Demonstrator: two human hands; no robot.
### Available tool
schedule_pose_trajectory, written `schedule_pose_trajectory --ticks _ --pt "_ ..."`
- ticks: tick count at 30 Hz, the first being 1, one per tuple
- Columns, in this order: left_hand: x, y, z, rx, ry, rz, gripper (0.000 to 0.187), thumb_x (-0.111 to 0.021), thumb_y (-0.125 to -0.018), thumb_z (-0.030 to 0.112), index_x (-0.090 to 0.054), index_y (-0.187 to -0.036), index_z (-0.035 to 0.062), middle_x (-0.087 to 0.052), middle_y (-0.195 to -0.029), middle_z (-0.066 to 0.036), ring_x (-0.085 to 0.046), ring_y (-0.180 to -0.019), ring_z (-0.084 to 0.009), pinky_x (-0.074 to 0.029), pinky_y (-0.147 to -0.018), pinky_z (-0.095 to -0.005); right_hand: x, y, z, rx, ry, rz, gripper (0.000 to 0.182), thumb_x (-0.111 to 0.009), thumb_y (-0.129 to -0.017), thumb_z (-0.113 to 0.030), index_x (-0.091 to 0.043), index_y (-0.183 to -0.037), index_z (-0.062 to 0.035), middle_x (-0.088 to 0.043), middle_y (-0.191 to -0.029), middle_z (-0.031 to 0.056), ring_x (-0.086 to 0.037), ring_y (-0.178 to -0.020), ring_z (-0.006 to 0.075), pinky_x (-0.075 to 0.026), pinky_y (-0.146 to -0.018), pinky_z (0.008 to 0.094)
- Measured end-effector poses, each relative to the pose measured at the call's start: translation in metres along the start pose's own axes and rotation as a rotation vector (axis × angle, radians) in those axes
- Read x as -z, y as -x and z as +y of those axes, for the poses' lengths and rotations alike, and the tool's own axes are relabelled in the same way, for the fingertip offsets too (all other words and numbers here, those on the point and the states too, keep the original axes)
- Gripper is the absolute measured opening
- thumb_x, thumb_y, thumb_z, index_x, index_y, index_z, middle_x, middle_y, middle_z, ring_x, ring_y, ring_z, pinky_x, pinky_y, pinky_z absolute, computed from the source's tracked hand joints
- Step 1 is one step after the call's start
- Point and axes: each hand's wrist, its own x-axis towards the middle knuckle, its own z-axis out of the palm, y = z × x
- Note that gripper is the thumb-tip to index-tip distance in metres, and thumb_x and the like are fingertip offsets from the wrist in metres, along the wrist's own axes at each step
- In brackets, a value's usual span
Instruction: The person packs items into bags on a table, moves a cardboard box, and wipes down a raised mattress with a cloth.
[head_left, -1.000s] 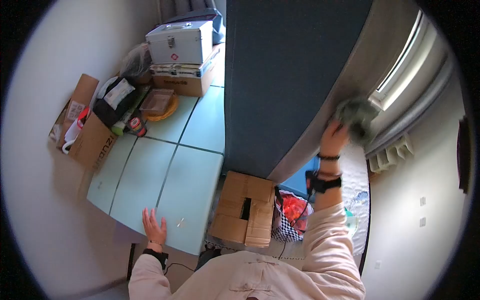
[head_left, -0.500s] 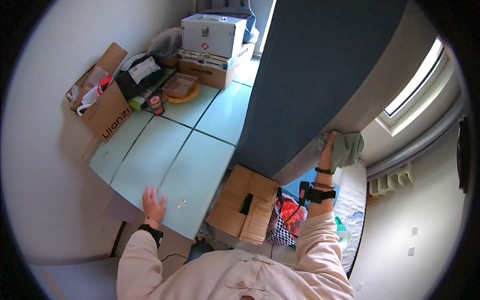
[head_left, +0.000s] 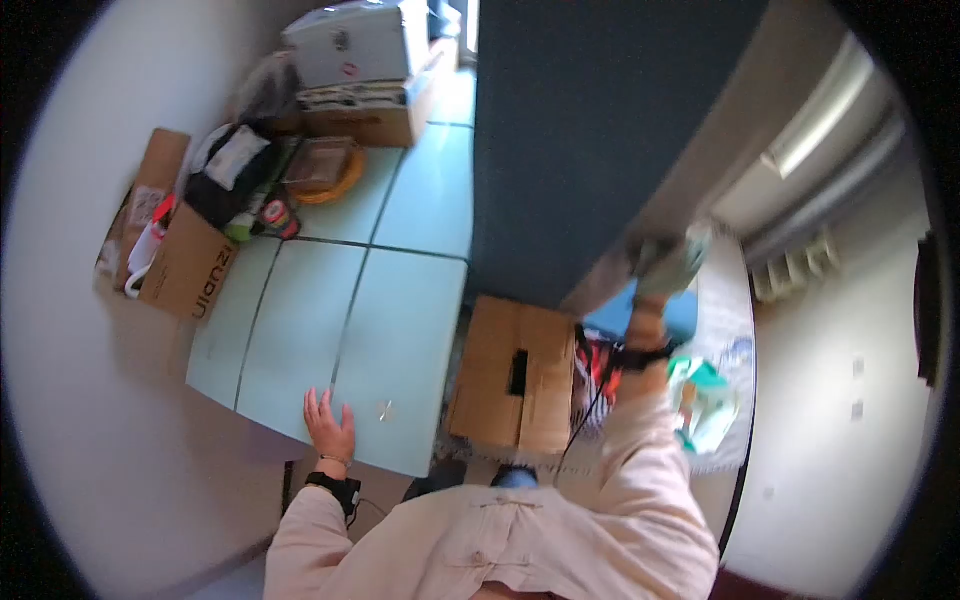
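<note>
Lower left, the left hand lies spread on the bench — right of centre, the right hand grips a green cloth.

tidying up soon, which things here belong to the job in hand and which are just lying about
Likely in the job:
- right hand
- green cloth
- grey panel beside it

Apparently just lying about:
- cardboard box beside the table
- white case
- yellow basket
</note>
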Motion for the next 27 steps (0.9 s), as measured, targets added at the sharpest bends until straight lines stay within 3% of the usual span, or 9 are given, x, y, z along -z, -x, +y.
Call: schedule_pose_trajectory --ticks 5,7,12,13,17,22,23,25,27 --pt "-0.003 0.000 -0.001 0.055 0.002 -0.002 0.044 -0.050 -0.082 0.029 -0.045 -0.113 -0.0018 -0.035 -0.125 -0.022 -0.030 -0.118 -0.0356 -0.026 -0.097 -0.0441 0.035 -0.106 -0.013 -0.321 -0.572 -0.022 0.034 -0.045 -0.084 -0.027 -0.051 -0.083 0.0064 -0.054 -0.075 0.0206 -0.052 -0.067 0.0328 -0.039 -0.058 0.0422" --pt "-0.006 -0.003 0.002 0.067 -0.003 -0.042 0.045 -0.049 -0.082 0.030 -0.045 -0.114 -0.0016 -0.035 -0.126 -0.022 -0.030 -0.119 -0.0350 -0.025 -0.098 -0.0437 0.009 -0.082 -0.011 -0.246 -0.586 0.283 0.036 -0.044 -0.085 -0.024 -0.053 -0.072 0.0078 -0.053 -0.059 0.0211 -0.051 -0.052 0.0302 -0.037 -0.048 0.0411" --pt "-0.001 -0.004 -0.004 0.026 -0.088 -0.043 0.044 -0.046 -0.085 0.030 -0.044 -0.115 -0.0012 -0.036 -0.125 -0.022 -0.032 -0.117 -0.0348 -0.027 -0.097 -0.0423 -0.049 0.035 0.009 -0.773 -0.947 -0.149 0.042 -0.038 -0.090 -0.034 -0.050 -0.099 0.0045 -0.052 -0.097 0.0183 -0.048 -0.091 0.0273 -0.036 -0.081 0.0389" --pt "-0.003 -0.004 -0.005 0.024 -0.096 -0.034 0.043 -0.045 -0.085 0.030 -0.044 -0.116 -0.0012 -0.036 -0.125 -0.022 -0.033 -0.117 -0.0349 -0.027 -0.096 -0.0420 -0.064 0.061 0.020 -0.599 -0.840 -0.208 0.049 -0.036 -0.090 -0.041 -0.048 -0.105 0.0037 -0.050 -0.105 0.0184 -0.045 -0.098 0.0288 -0.033 -0.088 0.0383" --pt "-0.005 -0.003 -0.017 0.013 -0.192 -0.069 0.044 -0.044 -0.087 0.030 -0.043 -0.117 -0.0016 -0.037 -0.124 -0.023 -0.034 -0.116 -0.0353 -0.029 -0.096 -0.0411 -0.066 0.139 0.039 -1.216 -0.893 -0.734 0.056 -0.041 -0.083 -0.046 -0.050 -0.105 0.0048 -0.052 -0.106 0.0256 -0.049 -0.102 0.0363 -0.036 -0.088 0.0358" --pt "0.008 0.006 0.022 0.262 0.013 -0.128 0.043 -0.045 -0.087 0.028 -0.043 -0.118 -0.0007 -0.037 -0.127 -0.019 -0.036 -0.115 -0.0313 -0.029 -0.096 -0.0382 0.010 0.205 0.088 -1.270 -1.096 -0.506 0.038 -0.052 -0.080 -0.027 -0.048 -0.106 0.0003 -0.058 -0.099 0.0161 -0.055 -0.094 0.0269 -0.041 -0.081 0.0348" --pt "0.015 0.012 0.043 0.394 0.128 -0.099 0.042 -0.046 -0.087 0.028 -0.043 -0.118 -0.0005 -0.037 -0.127 -0.017 -0.037 -0.116 -0.0290 -0.029 -0.096 -0.0374 0.047 0.205 0.096 -1.061 -0.918 -0.525 0.034 -0.050 -0.081 -0.025 -0.049 -0.106 -0.0009 -0.058 -0.098 0.0148 -0.055 -0.091 0.0248 -0.042 -0.079 0.0339" --pt "0.029 0.026 0.083 0.407 0.229 -0.064 0.040 -0.046 -0.087 0.024 -0.043 -0.117 -0.0007 -0.039 -0.125 -0.016 -0.039 -0.114 -0.0270 -0.030 -0.095 -0.0363 0.085 0.245 0.126 -1.059 -1.078 -1.062 0.036 -0.051 -0.082 -0.030 -0.052 -0.102 -0.0008 -0.060 -0.095 0.0128 -0.056 -0.091 0.0246 -0.042 -0.078 0.0347" --pt "0.038 0.040 0.138 0.422 0.347 -0.022 0.038 -0.047 -0.087 0.021 -0.044 -0.117 -0.0008 -0.042 -0.124 -0.015 -0.040 -0.113 -0.0250 -0.031 -0.095 -0.0352 0.100 0.287 0.143 -0.901 -0.942 -1.182 0.036 -0.048 -0.084 -0.034 -0.055 -0.102 -0.0036 -0.060 -0.092 0.0127 -0.056 -0.086 0.0238 -0.042 -0.077 0.0333"
